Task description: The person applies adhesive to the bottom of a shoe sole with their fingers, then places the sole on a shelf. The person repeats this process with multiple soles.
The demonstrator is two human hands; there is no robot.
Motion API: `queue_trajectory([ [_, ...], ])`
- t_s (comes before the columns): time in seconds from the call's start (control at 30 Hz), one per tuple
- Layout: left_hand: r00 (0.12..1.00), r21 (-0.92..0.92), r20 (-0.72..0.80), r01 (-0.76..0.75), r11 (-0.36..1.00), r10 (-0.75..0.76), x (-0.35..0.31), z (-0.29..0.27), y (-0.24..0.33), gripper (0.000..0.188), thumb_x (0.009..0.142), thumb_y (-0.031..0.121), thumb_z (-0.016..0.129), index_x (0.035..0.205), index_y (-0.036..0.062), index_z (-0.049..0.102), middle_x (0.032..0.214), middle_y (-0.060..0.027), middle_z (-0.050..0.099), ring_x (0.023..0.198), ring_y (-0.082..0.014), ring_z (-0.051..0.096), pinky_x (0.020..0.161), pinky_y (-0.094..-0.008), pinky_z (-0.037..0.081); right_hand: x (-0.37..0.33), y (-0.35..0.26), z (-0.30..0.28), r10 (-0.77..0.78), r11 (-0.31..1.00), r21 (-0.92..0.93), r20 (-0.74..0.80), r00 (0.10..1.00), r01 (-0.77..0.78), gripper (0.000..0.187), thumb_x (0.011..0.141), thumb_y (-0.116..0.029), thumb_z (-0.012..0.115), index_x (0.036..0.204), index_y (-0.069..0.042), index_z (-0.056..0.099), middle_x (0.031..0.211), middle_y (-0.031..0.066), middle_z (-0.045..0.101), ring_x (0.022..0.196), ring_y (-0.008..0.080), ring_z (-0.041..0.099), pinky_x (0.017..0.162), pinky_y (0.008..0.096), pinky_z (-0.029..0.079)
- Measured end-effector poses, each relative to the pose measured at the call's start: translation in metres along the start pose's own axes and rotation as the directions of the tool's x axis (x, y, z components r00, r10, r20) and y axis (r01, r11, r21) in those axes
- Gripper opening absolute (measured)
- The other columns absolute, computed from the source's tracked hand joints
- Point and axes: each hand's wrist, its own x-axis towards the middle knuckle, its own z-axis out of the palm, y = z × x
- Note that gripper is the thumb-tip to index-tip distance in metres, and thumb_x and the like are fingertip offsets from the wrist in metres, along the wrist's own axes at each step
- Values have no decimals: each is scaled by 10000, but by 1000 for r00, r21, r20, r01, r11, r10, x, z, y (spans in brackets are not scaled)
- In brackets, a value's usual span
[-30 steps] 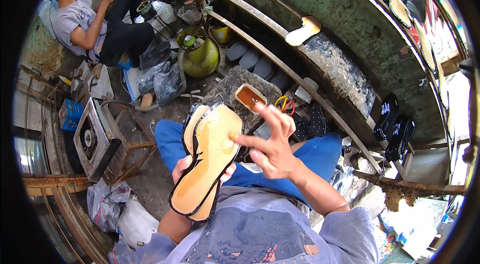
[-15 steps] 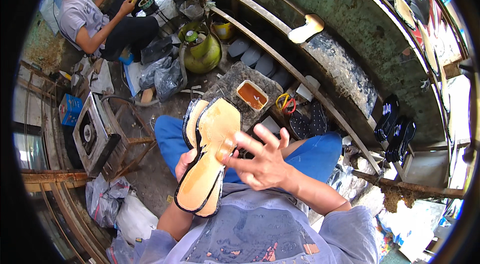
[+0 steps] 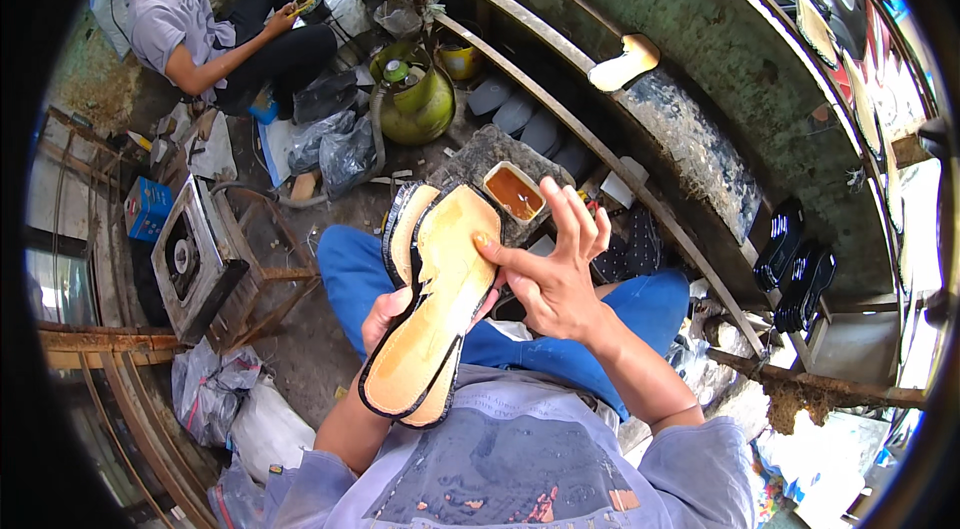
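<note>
My left hand (image 3: pixel 384 317) grips a pair of tan shoe soles with black edging, thumb on the near side and fingers underneath. The upper sole (image 3: pixel 455 239) lies face up, its tan surface shiny and wet-looking; the lower sole (image 3: pixel 402 224) juts out at the left. My right hand (image 3: pixel 555 289) has its fingers spread, and one fingertip touches the upper sole near its right edge. An amber smear shows at that fingertip. Just beyond the soles, a small white tub (image 3: pixel 488 175) of amber-brown liquid (image 3: pixel 513 194) rests on a stone slab (image 3: pixel 460 167).
A green gas cylinder (image 3: pixel 418 111) stands beyond the slab. To the left is a stove (image 3: pixel 190 259) on a wooden stand. A wooden rack (image 3: pixel 575 89) on the right bears another tan sole (image 3: pixel 625 64) and black straps (image 3: pixel 803 289). A co-worker (image 3: pixel 185 29) sits at far left.
My right fingertip has moved up the upper sole toward its far end, and the soles have shifted slightly right in view. The co-worker's hands have come closer together.
</note>
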Motion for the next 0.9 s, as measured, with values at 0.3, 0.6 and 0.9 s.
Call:
queue_trajectory([
  [0.3,978,-180,200,92,979,-55,4,-9,2,758,1003,347,513,1603,-42,262,1612,-286,348,1502,-391,364,1255,-442,310,-13,-10,17,-400,912,-141,-106,910,384,473,847,-340,594,1301,-430,696,1616,-106,432,1572,252,164,1225,579,-136],
  [0.6,991,-112,8,131,985,-131,10,-6,1,733,1004,337,495,1625,19,268,1654,-252,301,1479,-320,418,1254,-430,303,-40,-43,24,-464,884,1,-111,879,467,448,772,-388,648,1211,-447,716,1551,-195,468,1446,176,296,1078,517,160],
  [0.9,996,-113,82,40,993,-31,13,-13,-1,728,1005,316,505,1614,-5,269,1625,-269,342,1475,-364,413,1260,-467,310,-23,-11,26,-333,939,51,-107,937,339,435,827,-351,585,1225,-409,750,1617,21,428,1566,318,163,1210,602,-108],
])
